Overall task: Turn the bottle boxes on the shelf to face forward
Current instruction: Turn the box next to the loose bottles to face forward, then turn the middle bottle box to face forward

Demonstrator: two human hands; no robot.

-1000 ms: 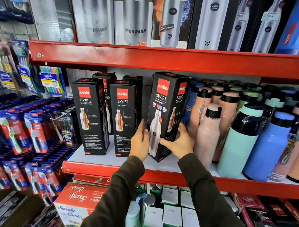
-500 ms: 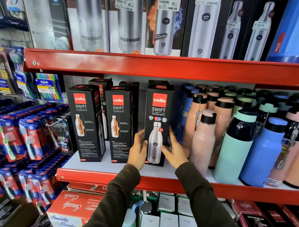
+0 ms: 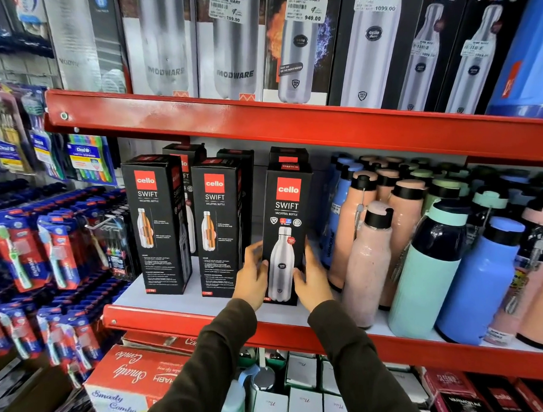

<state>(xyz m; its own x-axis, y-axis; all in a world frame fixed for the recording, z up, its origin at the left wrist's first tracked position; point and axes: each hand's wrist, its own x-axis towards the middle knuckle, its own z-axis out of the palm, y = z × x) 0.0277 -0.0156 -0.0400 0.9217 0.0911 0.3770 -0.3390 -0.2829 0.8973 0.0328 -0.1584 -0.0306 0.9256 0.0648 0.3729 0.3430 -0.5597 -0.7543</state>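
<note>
Three black Cello Swift bottle boxes stand in a row on the white shelf board with its red front edge (image 3: 172, 321). The right box (image 3: 286, 206) faces squarely forward and shows a silver bottle. My left hand (image 3: 253, 276) grips its lower left side and my right hand (image 3: 312, 282) its lower right side, thumbs on the front. The middle box (image 3: 215, 222) and the left box (image 3: 154, 222) show a panel with an orange cut-away bottle and are angled slightly. More black boxes (image 3: 185, 153) stand behind them, mostly hidden.
Loose bottles crowd the shelf right of the box: a pink one (image 3: 367, 266) closest, then teal (image 3: 426, 275) and blue (image 3: 478, 283). Toothbrush packs (image 3: 44, 245) hang at the left. The red upper shelf (image 3: 267, 121) carries tall steel-bottle boxes. Cartons sit below.
The right box has been turned from an angled pose to face straight forward and set upright on the shelf. Both hands stay on its lower sides.
</note>
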